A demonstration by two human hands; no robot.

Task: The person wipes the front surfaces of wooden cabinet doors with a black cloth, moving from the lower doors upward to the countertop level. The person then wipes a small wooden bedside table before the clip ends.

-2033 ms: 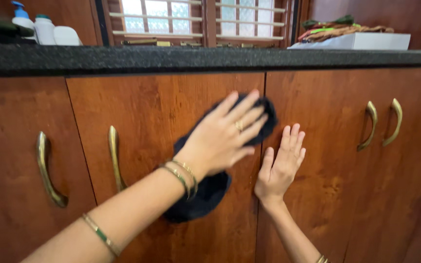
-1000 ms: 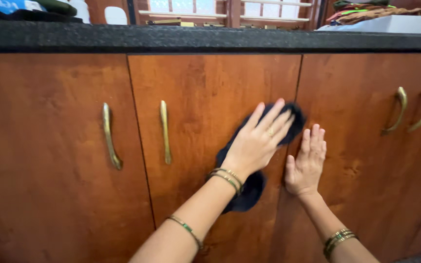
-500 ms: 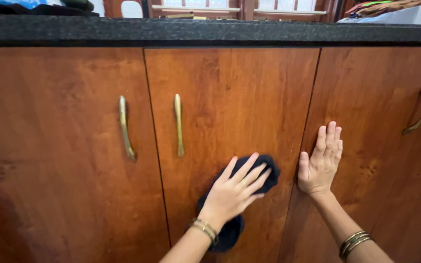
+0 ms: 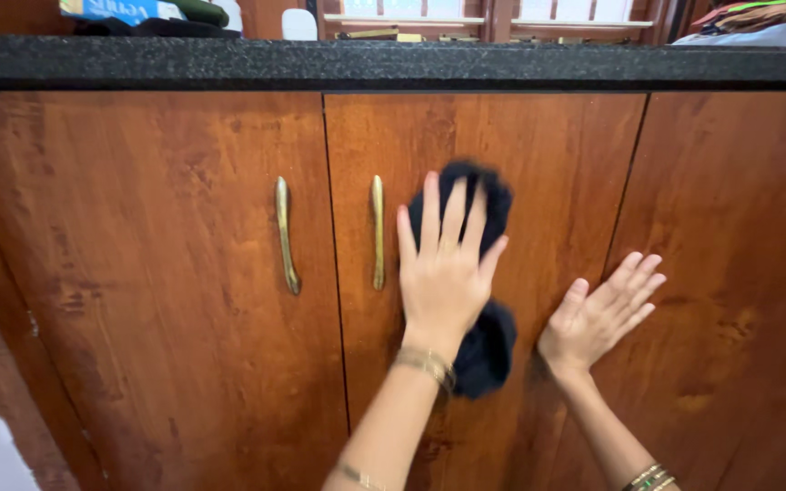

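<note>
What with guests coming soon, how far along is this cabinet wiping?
Done: no door looks visibly cleaner, so I cannot tell. In hand: left hand presses a dark cloth on the middle door; right hand lies flat beside it. Left: unclear.

A dark navy, nearly black cloth is pressed flat against the middle wooden cabinet door. It is soft and fuzzy at the edges, bunched rather than spread smooth. Its upper part is seen above the fingertips, just right of the brass handle; its lower part hangs below the wrist. The middle is hidden.
</note>
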